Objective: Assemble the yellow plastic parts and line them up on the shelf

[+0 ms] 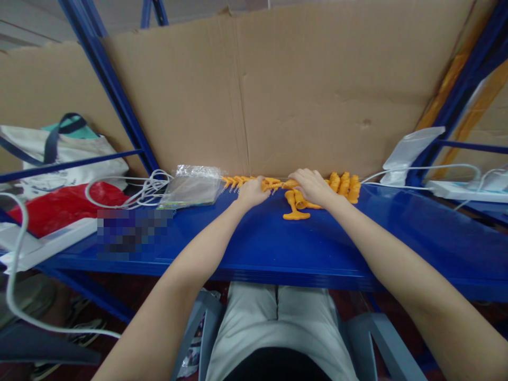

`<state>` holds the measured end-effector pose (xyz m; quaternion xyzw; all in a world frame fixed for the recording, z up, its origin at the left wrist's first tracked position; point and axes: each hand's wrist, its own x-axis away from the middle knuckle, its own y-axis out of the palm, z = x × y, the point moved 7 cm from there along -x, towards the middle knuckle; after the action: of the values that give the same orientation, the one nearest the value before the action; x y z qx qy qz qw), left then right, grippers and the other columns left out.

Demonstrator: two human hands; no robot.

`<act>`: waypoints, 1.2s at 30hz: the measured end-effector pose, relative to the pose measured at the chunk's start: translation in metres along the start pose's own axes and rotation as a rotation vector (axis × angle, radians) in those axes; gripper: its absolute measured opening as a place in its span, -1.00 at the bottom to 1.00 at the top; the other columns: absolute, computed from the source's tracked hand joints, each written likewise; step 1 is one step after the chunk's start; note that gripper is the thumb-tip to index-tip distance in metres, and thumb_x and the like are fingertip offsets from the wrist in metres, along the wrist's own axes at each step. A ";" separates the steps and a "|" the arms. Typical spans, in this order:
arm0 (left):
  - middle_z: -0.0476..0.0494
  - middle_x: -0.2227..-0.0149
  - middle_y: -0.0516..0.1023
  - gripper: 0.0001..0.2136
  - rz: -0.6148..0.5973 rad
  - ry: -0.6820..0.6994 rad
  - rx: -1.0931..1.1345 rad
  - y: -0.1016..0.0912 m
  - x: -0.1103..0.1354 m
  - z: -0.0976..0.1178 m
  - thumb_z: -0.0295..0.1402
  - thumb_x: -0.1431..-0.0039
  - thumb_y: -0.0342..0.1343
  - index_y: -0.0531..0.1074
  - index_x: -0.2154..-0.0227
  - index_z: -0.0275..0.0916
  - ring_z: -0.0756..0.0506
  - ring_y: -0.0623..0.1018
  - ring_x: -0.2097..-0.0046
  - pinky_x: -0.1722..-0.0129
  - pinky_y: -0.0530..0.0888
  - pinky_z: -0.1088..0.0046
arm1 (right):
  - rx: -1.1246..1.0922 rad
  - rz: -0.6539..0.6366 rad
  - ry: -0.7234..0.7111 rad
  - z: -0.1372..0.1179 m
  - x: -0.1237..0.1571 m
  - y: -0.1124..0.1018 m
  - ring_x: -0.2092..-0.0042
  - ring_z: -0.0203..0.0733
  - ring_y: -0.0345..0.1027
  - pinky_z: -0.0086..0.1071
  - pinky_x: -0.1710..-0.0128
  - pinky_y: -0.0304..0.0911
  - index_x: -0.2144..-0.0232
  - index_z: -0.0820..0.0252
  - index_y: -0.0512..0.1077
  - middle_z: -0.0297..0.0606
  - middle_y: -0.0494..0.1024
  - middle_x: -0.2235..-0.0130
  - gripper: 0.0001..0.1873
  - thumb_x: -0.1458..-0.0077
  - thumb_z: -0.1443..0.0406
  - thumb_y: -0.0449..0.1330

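Observation:
Both my arms reach forward over a blue shelf [278, 248] to a row of small orange plastic pieces [238, 181] lined up against the cardboard back wall. My left hand [252, 193] is closed in a fist on the row near its middle. My right hand [313, 186] lies curled over more orange pieces, its fingers bent down on them. An orange T-shaped piece [294, 207] lies on the shelf just in front of my right hand. Three ribbed orange pieces [343, 185] stand side by side to the right of that hand.
A clear plastic bag [193, 185] lies left of the orange row, beside coiled white cable [146, 191]. A red item [63, 209] and a tote bag [59, 148] sit far left. A white power strip [456, 188] with cables sits at right. Cardboard [317, 90] backs the shelf.

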<state>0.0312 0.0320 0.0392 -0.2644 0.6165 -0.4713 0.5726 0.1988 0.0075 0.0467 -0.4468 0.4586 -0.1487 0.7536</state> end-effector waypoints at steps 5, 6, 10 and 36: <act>-0.29 0.06 0.63 -0.59 0.004 -0.045 0.010 0.002 -0.003 -0.011 -0.19 -0.23 0.09 0.43 -0.09 -0.27 -0.27 0.59 -0.04 0.00 0.47 0.29 | 0.057 -0.049 0.197 0.015 0.002 -0.007 -0.05 0.09 0.33 -0.11 0.03 0.24 -0.25 0.15 0.26 0.06 0.41 -0.06 -0.46 -0.23 0.41 -0.02; -0.29 0.05 0.63 -0.59 0.002 -0.054 0.005 0.002 -0.003 -0.012 -0.20 -0.24 0.09 0.42 -0.09 -0.27 -0.27 0.58 -0.05 0.00 0.47 0.29 | 0.059 -0.058 0.242 0.019 0.003 -0.009 -0.04 0.08 0.35 -0.12 0.04 0.26 -0.28 0.15 0.22 0.06 0.39 -0.07 -0.43 -0.24 0.41 -0.03; -0.28 0.04 0.62 -0.58 -0.011 -0.062 -0.008 0.002 -0.004 -0.012 -0.21 -0.25 0.07 0.40 -0.12 -0.27 -0.28 0.58 -0.05 -0.01 0.47 0.28 | 0.065 -0.100 0.413 0.032 0.008 -0.015 0.03 0.08 0.41 -0.12 0.07 0.28 -0.34 0.18 0.13 0.13 0.35 -0.10 -0.38 -0.24 0.42 -0.09; -0.24 0.07 0.63 -0.55 -0.010 -0.036 0.004 0.003 -0.004 -0.009 -0.16 -0.23 0.09 0.39 -0.12 -0.24 -0.26 0.59 -0.03 0.03 0.47 0.32 | 0.161 -0.646 0.746 0.114 0.048 0.001 0.14 0.08 0.57 -0.26 0.24 0.43 0.19 0.35 0.60 0.06 0.64 0.31 -0.66 0.09 0.51 0.27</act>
<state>0.0237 0.0390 0.0370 -0.2747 0.6037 -0.4706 0.5819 0.3179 0.0388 0.0395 -0.4229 0.5220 -0.5592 0.4858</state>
